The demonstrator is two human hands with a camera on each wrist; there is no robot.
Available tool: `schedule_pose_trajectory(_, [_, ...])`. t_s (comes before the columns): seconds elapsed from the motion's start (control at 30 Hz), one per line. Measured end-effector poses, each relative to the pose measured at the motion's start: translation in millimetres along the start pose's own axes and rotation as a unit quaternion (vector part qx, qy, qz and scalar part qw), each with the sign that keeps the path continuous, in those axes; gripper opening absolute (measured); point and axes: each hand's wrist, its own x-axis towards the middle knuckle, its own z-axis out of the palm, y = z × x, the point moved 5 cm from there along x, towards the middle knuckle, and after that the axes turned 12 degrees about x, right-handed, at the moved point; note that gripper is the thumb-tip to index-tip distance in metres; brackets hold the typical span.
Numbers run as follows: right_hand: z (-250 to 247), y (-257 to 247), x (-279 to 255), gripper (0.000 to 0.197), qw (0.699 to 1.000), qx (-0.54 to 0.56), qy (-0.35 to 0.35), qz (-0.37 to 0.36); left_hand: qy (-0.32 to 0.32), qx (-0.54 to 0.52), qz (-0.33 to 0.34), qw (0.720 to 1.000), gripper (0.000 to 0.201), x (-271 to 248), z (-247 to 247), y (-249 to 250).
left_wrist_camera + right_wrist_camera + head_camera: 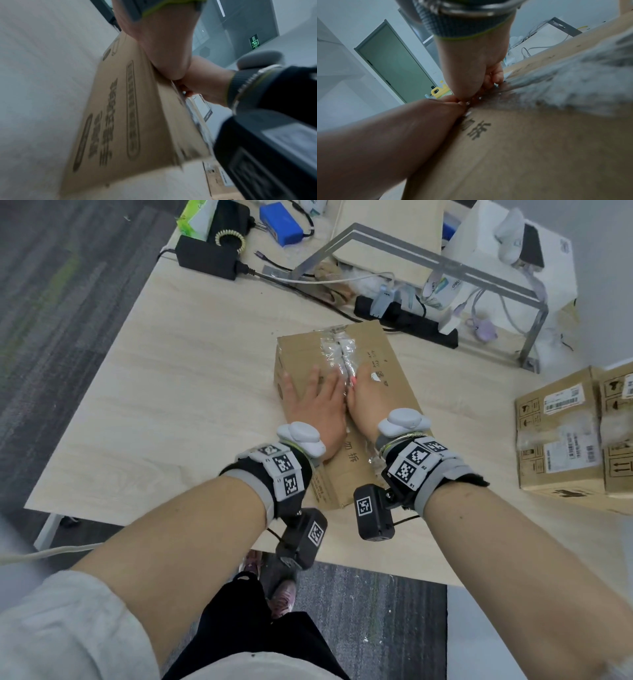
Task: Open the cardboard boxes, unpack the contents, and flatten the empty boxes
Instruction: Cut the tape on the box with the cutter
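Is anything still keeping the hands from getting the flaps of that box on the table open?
Yes: clear tape runs along the centre seam of the cardboard box, torn and crinkled yet still bridging the flaps. The left hand lies flat on the left flap; the right hand digs its fingers into the seam. Nothing else lies on top.

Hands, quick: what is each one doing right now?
Left hand: open, fingers spread flat on the cardboard box.
Right hand: fingers curled into the taped seam on the box top, gripping it.
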Motion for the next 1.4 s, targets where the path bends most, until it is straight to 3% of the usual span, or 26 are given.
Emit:
schedule_pose_trajectory(0.23, [-6.2,-3.9,-10.5,0.032,0.999,-0.03,-0.011,-0.016,0.015,-0.061,-0.036,0.997,0.051,-8.4,6.9,5.2])
schedule_pose_trajectory(0.6, [-0.5,4.8,-22.0,0.03,0.995,0.048,-0.079,0.03,0.018,-0.051,-0.048,0.997,0.051,-8.0,10.8,5.6])
schedule_pose_trajectory(0.83, [1.1,7.1,-34.6,0.028,0.993,0.078,-0.075,0.036,0.024,-0.051,-0.053,0.997,0.051,-8.4,10.7,5.1])
schedule_pose_trajectory(1.07, [-16.7,0.1,-51.2,0.029,0.998,-0.047,-0.026,0.016,0.002,-0.014,-0.044,0.999,0.051,-12.6,5.0,8.4])
schedule_pose_trajectory(1.2, [-11.0,4.1,-49.2,0.027,0.999,0.01,-0.033,0.035,-0.021,-0.001,-0.008,1.0,0.051,-25.7,6.4,22.7])
schedule_pose_trajectory(1.4, [-7.8,5.4,-52.1,0.029,0.998,0.022,-0.038,0.044,-0.008,-0.066,-0.044,0.997,0.049,-34.5,12.3,25.9])
